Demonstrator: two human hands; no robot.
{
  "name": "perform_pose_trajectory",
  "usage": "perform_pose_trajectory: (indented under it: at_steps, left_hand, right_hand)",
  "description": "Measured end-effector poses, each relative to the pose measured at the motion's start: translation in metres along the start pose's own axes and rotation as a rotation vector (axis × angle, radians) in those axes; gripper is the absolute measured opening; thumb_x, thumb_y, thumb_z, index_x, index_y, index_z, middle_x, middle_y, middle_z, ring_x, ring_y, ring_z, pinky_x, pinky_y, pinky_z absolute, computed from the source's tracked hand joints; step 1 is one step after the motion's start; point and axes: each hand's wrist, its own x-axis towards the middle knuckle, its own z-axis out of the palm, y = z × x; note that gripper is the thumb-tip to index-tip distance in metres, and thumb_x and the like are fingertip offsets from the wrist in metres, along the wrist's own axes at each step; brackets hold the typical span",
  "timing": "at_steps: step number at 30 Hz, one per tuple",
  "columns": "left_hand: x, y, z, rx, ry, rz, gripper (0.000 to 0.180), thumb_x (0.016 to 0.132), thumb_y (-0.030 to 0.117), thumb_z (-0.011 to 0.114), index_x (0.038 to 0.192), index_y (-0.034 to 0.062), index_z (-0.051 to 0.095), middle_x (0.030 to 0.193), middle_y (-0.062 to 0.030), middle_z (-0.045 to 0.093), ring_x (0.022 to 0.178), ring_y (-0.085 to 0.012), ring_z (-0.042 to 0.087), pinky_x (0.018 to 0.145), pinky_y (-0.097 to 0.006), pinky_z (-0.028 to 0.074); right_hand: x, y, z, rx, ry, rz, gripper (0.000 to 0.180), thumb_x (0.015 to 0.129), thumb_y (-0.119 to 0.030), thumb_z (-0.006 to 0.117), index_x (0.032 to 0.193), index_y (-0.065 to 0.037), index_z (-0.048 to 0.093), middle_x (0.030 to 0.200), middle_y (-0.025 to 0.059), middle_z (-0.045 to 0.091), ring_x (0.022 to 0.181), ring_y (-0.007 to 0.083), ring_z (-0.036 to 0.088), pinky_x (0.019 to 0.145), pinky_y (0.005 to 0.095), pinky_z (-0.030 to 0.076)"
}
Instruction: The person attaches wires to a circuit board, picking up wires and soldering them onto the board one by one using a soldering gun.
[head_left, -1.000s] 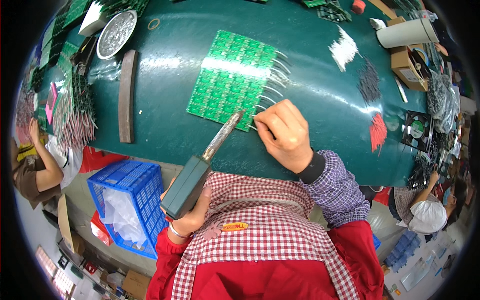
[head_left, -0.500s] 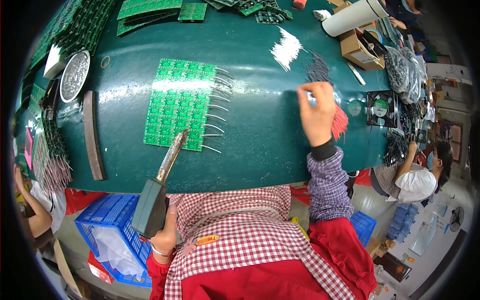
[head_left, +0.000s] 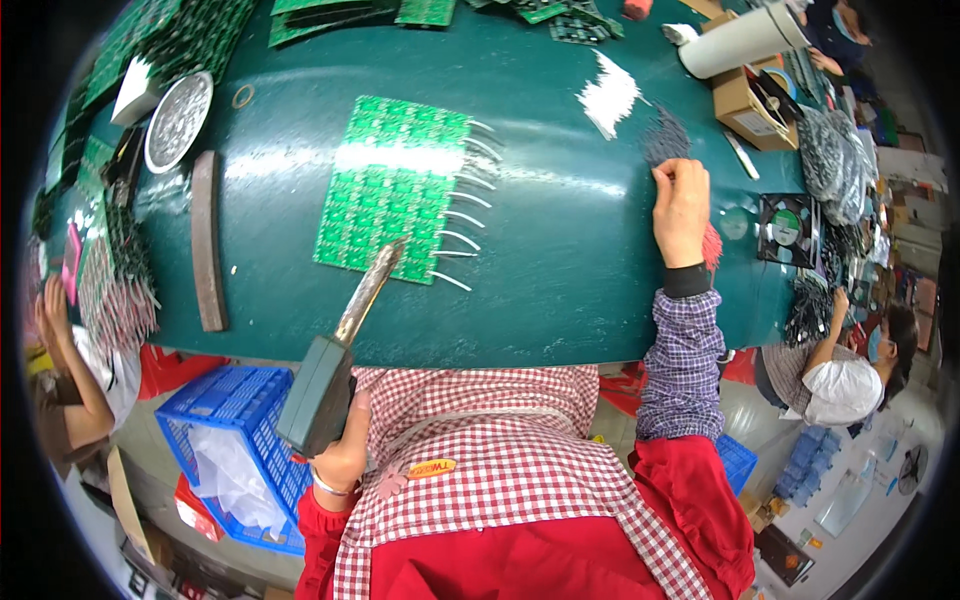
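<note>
My left hand (head_left: 343, 448) is wrapped round the grey handle of a soldering iron (head_left: 368, 295). The iron's tip lies over the lower right part of a green circuit board panel (head_left: 385, 195). Several short white wires (head_left: 465, 218) stick out along the panel's right edge. My right hand (head_left: 683, 212) is at the near end of a pile of dark grey wires (head_left: 667, 137), with thumb and fingers pressed together. Whatever is between those fingertips is too small to make out. Beneath this hand, a pile of red wires (head_left: 712, 246) is partly hidden.
White wires (head_left: 608, 97) lie farther back. At left are a round metal dish (head_left: 179, 122) and a dark bar (head_left: 207, 240). Stacked boards (head_left: 190, 50) fill the far left. A cardboard box (head_left: 752, 108) and black fan (head_left: 789, 230) stand at right. Co-workers sit on both sides.
The whole view has shifted, so the table's things appear farther right and higher. My right hand has moved slightly right, to the dark wires, its fingers drawn together. The iron stays over the panel.
</note>
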Motion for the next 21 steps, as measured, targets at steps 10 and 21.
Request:
perform_pose_trajectory:
  at_steps: [10,21]
  left_hand:
    - [0.004,0.016,0.005,-0.04,0.027,0.058,0.029,0.082,-0.003,0.073,0.11,-0.0081,0.068,0.101,-0.0158,0.073,0.087,-0.0215,0.071,0.076,-0.032,0.055]
    - [0.003,0.018,0.002,0.016,0.04,0.106,0.025,0.082,-0.001,0.074,0.105,-0.0083,0.069,0.096,-0.0163,0.073,0.082,-0.0225,0.072,0.072,-0.032,0.056]
  right_hand:
    - [0.0,0.003,-0.001,-0.082,-0.06,-0.009,0.01,0.088,-0.004,0.065,0.093,-0.003,0.056,0.093,0.0116,0.056,0.088,0.0324,0.053,0.077,0.0422,0.044]
    - [-0.005,-0.089,-0.027,0.345,0.087,0.144,0.005,0.093,-0.002,0.061,0.096,0.001,0.06,0.088,0.014,0.064,0.078,0.0293,0.062,0.07,0.0354,0.049]
